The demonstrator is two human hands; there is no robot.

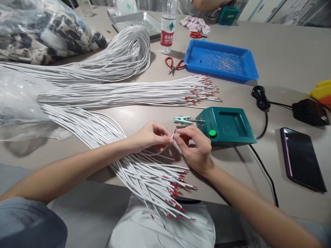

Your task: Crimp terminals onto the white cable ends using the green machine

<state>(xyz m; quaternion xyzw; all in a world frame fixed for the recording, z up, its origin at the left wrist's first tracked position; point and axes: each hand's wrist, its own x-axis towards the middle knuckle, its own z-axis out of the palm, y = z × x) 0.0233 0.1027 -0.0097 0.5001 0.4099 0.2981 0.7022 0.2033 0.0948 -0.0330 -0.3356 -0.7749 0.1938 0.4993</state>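
Surface (279,72), white cable bundle (144,177) over near edge | beside green device (232,125), left hand (153,137) pinched one cable (173,135); right hand (198,146) met red tip (175,131), grip unclear to me | cable seemed light, bendy, best held behind tip

Two bare hands, left (156,136) and right (198,146), show at centre, with three white cable bundles (124,57) (121,94) (144,175) across the left and lower centre. The upper half has two red-handled snips (173,68) (196,35), two trays, one blue (204,55) and one metal (156,28), and one labelled water bottle (167,32). Two green-cased devices (230,125) (228,15) and one smartphone (303,159) lie right of centre.
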